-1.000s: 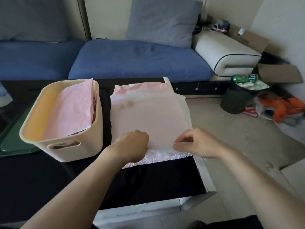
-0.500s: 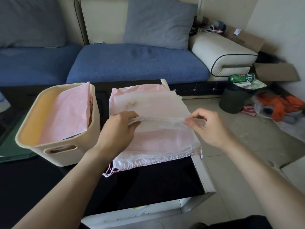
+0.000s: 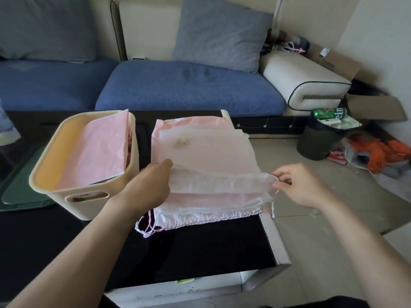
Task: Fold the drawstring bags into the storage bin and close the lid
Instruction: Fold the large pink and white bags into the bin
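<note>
- My left hand (image 3: 148, 185) grips the left end of the top drawstring bag (image 3: 213, 161); my right hand (image 3: 299, 185) pinches its right end, so its gathered hem hangs lifted between them.
- Under both hands I see the stack of bags (image 3: 211, 210) on the black table (image 3: 178, 252).
- Just left of my left hand stands the storage bin (image 3: 89, 203), open, pink bags inside.

left hand (image 3: 149, 185) grip: fingers curled, pinching; right hand (image 3: 298, 185) grip: pinching
</note>
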Demonstrator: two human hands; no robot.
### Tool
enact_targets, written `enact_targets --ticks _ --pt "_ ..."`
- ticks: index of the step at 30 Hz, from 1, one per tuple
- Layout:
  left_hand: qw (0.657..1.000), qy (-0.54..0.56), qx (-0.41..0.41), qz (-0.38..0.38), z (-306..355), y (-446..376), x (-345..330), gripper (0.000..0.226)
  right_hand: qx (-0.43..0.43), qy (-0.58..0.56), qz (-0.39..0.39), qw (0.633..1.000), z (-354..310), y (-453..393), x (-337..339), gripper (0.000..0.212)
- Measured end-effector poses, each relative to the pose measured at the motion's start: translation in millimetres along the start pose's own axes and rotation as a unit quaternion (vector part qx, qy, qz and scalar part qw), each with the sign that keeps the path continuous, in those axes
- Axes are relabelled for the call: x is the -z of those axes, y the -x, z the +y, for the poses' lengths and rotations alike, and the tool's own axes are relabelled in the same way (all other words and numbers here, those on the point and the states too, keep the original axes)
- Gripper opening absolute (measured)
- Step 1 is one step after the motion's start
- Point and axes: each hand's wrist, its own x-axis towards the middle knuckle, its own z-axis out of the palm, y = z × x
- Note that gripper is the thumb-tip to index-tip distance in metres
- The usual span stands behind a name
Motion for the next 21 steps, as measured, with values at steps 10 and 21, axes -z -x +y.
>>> enact_targets --ticks 10,21 --pt "0.978 0.108 -0.025 0.175 8 7 16 0.024 -0.07 -0.142 0.103 0.982 3 -8 3 0.031" --pt "0.94 0.325 0.029 0.097 17 5 14 0.039 -0.23 -0.4 0.105 0.881 16 -14 7 0.027"
